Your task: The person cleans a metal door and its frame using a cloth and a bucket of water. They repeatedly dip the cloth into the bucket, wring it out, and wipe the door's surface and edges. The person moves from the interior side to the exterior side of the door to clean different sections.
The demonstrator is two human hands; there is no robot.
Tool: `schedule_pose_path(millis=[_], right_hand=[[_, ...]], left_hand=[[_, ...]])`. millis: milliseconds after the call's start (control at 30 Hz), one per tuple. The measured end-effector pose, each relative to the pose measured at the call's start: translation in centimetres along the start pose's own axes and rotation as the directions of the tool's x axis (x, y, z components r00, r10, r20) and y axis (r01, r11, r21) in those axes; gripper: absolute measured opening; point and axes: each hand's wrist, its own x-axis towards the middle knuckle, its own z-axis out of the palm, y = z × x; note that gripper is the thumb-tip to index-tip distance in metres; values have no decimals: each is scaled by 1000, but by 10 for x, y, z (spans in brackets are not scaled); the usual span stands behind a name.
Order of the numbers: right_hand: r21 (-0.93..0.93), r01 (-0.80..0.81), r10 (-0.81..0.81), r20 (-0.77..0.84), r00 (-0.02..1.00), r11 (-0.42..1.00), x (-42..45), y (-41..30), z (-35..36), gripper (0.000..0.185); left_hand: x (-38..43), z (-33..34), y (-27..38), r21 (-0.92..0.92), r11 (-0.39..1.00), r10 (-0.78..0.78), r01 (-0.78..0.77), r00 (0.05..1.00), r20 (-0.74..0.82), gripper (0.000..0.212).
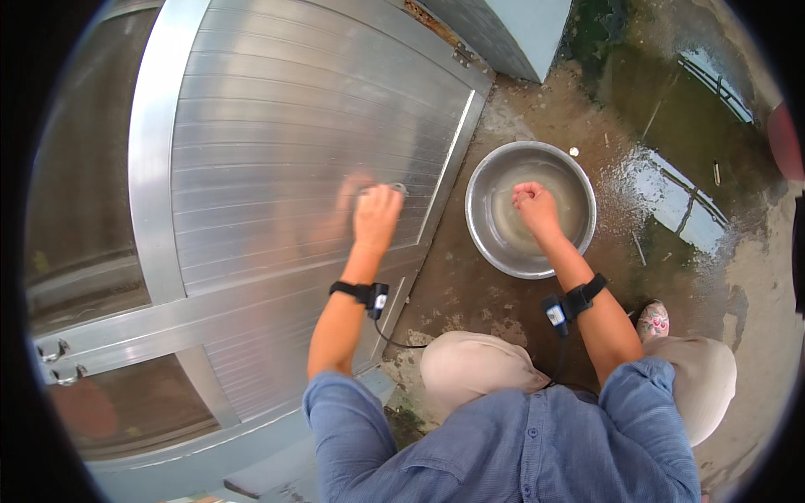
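My left hand (377, 210) presses against the ribbed aluminium panel of a door (283, 144). Its fingers are curled over a small grey pad or cloth (399, 188), mostly hidden beneath them. To the right, a round metal basin (476, 232) stands on the wet concrete floor, holding cloudy water (509, 220). Over this basin hangs my right hand (538, 207), its fingers curled in and nothing visible in them. Both wrists carry black straps with small devices and cables.
Two metal handles (66, 371) stick out from the door frame at lower left. A hinge (463, 55) sits near the wall corner (534, 44). Puddled water (679, 195) covers floor on the right, with a red object (786, 141) at the rim. My knees flank the basin's near side.
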Motion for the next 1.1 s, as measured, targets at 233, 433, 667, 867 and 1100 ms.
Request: schedule_pose_path(millis=[233,433,667,867,1100], right_hand=[[3,-53,53,87,995,999,-3,-1,38,18],[-37,-64,70,188,980,997,-16,28,47,19],[115,-143,125,150,981,983,3,8,-27,18],[13,-262,249,272,930,965,-14,-8,5,20],[-78,-257,266,412,872,963,-36,8,43,19]], left_hand=[[21,-127,-92,198,843,-317,501,759,-569,16],[36,-11,-14,126,981,-129,148,980,-151,17],[34,53,38,47,999,25,-19,991,-133,18],[-29,-43,-16,124,908,-339,401,875,-345,17],[-139,-153,-101,167,844,-395,510,801,-450,28]])
